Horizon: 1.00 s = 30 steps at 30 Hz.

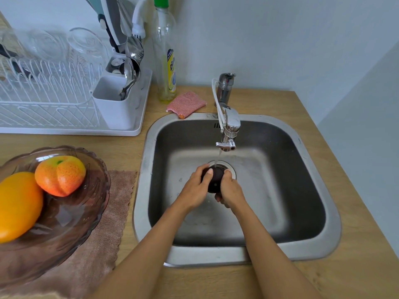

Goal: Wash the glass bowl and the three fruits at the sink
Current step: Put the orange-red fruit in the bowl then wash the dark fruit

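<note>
Over the drain of the steel sink [313,190], both my hands wrap a dark round fruit [215,179] under the running stream from the faucet [230,126]. My left hand [194,188] grips its left side, thumb on top. My right hand [230,188] grips its right side from beneath. A tinted glass bowl [64,223] stands on a brown cloth [103,240] at the left, holding a peach-like fruit [60,175] and an orange-yellow fruit [17,206].
A white dish rack [71,100] with glasses and cutlery fills the back left. A dish-soap bottle [166,57] and a pink scrub sponge [186,103] sit behind the sink. The wooden counter [356,277] surrounds the sink; walls close the back and right.
</note>
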{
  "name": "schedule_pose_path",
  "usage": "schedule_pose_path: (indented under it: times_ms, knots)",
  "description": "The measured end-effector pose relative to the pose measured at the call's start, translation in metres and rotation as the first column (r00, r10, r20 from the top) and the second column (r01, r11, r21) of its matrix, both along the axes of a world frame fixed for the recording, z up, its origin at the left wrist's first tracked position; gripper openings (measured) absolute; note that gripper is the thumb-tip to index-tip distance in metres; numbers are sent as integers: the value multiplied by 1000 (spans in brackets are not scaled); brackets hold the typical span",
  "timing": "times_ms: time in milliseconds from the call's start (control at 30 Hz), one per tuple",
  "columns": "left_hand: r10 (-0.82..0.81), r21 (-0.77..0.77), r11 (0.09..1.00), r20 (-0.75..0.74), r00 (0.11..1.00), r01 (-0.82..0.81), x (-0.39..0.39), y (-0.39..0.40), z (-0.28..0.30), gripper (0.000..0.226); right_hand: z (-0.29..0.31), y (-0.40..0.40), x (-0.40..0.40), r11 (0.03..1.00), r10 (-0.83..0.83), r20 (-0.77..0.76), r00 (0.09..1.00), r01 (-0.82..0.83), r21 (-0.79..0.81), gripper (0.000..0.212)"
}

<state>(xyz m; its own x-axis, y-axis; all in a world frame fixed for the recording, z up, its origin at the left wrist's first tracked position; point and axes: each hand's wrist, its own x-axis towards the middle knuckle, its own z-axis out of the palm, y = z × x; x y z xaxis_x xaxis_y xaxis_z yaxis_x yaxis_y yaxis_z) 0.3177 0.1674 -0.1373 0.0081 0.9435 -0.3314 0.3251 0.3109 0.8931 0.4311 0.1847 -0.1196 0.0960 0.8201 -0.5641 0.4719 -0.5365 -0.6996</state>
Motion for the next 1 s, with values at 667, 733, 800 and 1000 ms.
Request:
schedule_pose_path:
  times_ms: [667,733,800,1000]
  knots:
    - [23,-105,994,46,999,-18,1,5,-2,45,1,-1,3,994,25,-43,999,-20,104,47]
    - [91,-93,992,70,993,-84,0,7,-3,41,0,-3,-1,985,73,-67,995,-61,158,41]
    - [162,-84,984,107,981,-154,-2,11,0,38,-2,-6,-4,969,127,-70,989,-109,222,38]
    - [160,-87,985,186,969,-146,0,10,-5,46,1,-4,-6,938,57,-2,998,-53,343,29]
